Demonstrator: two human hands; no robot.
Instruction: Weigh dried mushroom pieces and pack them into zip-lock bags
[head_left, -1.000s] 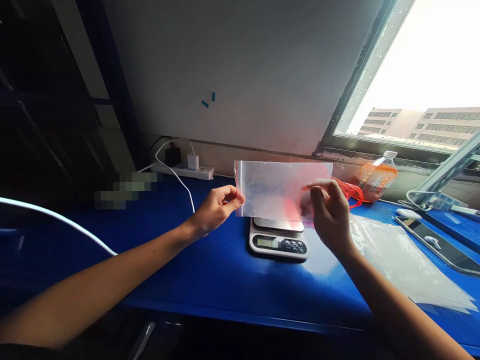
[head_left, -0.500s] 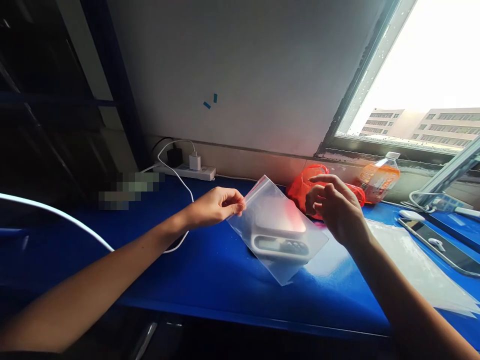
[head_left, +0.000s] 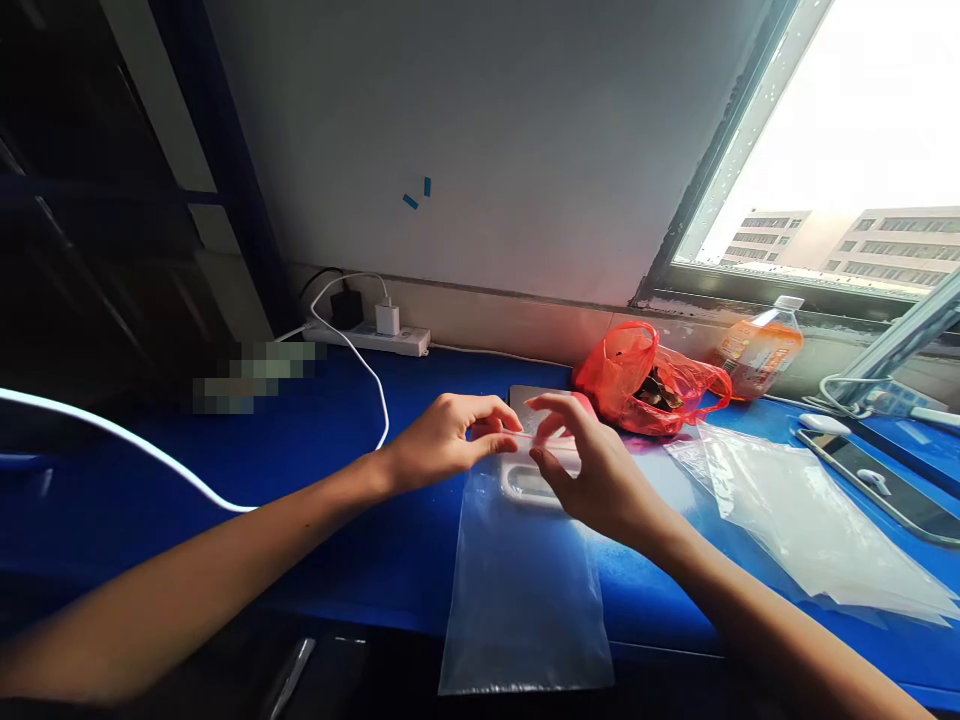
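Note:
A clear zip-lock bag (head_left: 525, 600) hangs flat from its reddish top strip, its lower end past the table's front edge. My left hand (head_left: 469, 435) is closed, pinching the strip between thumb and fingers. Close beside it, my right hand (head_left: 581, 465) has its thumb and a curled finger at the same strip, closed on it, while the index finger arches above. Behind the bag and hands lies a small kitchen scale (head_left: 529, 400) with a metal-looking plate; its display part shows partly through the plastic.
Beyond the scale sits a red plastic bag (head_left: 622, 370) with brown bits inside, and an orange drink bottle (head_left: 761, 350). Several clear bags (head_left: 825, 520) lie on the blue table (head_left: 360, 560) by a phone (head_left: 892, 490). At left are a power strip (head_left: 412, 342) and a white cable (head_left: 150, 455).
The bag has swung from a tilted position over the scale to hanging straight down toward me. My right hand has moved left to its top strip, beside my left hand.

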